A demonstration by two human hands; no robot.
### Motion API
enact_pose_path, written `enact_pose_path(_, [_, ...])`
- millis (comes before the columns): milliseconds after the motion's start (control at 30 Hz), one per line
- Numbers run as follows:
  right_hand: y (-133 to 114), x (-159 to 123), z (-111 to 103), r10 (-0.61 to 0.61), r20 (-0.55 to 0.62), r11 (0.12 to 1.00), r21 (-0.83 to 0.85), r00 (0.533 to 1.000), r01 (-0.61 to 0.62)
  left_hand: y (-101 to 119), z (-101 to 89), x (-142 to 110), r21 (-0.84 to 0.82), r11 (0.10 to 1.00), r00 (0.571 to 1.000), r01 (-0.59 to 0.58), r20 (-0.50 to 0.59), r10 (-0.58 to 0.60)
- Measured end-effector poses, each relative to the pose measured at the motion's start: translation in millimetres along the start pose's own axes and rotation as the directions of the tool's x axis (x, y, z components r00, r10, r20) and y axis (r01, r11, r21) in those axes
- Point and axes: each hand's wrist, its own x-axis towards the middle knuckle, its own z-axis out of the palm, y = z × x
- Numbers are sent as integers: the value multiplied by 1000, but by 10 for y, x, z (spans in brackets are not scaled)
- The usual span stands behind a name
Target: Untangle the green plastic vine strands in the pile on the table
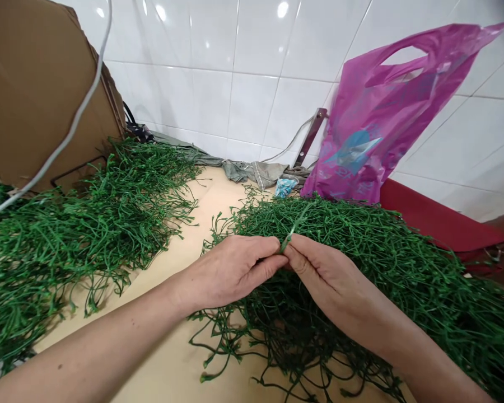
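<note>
My left hand (231, 270) and my right hand (325, 278) meet at the middle of the view, fingertips pinched together. Between them they grip one thin green plastic stem (292, 230) that sticks up and away from the fingers. Both hands rest over a large tangled heap of green plastic stems (386, 263) on the right. A second heap of the same green stems (79, 224) lies to the left, apart from my hands.
A tan table surface (185, 252) shows between the heaps. A brown cardboard box (37, 84) stands at the back left with a white cable (73, 120) across it. A pink plastic bag (382, 117) leans on the white tiled wall, beside a red object (437, 221) and grey cloth (252, 170).
</note>
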Motion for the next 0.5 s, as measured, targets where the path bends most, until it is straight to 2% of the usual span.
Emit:
enact_pose_path(100, [22, -4, -24, 27, 132, 987, 151, 991, -47, 40, -4, -30, -196, 980, 998, 30, 51, -21])
enact_pose_path(167, [37, -12, -2, -3, 185, 945, 321, 983, -57, 78, 6, -64, -410, 906, 994, 103, 87, -73])
enact_pose_path(233, [46, -20, 43, -81, 150, 842, 540, 985, -13, 99, 27, -92, -604, 784, 989, 147, 63, -137])
enact_pose_path(300, [48, -24, 69, -139, 92, 725, 687, 986, 38, 88, 53, -100, -713, 691, 980, 119, -28, -198])
enact_pose_path(333, [48, -24, 59, -146, 70, 697, 715, 987, 52, 69, 65, -94, -736, 672, 972, 84, -89, -219])
enact_pose_path(367, [50, -23, 28, -137, 58, 708, 703, 989, 57, 41, 75, -83, -742, 669, 962, 51, -142, -231])
enact_pose_path(400, [57, -23, -24, -116, 47, 755, 653, 992, 57, 9, 82, -67, -734, 678, 953, 30, -184, -242])
enact_pose_path(433, [71, -23, -97, -84, 24, 823, 565, 996, 56, -26, 87, -50, -719, 694, 941, 20, -222, -257])
enact_pose_path(500, [124, -29, -279, -18, -27, 961, 275, 999, 25, -88, 88, -14, -673, 738, 921, 47, -258, -293])
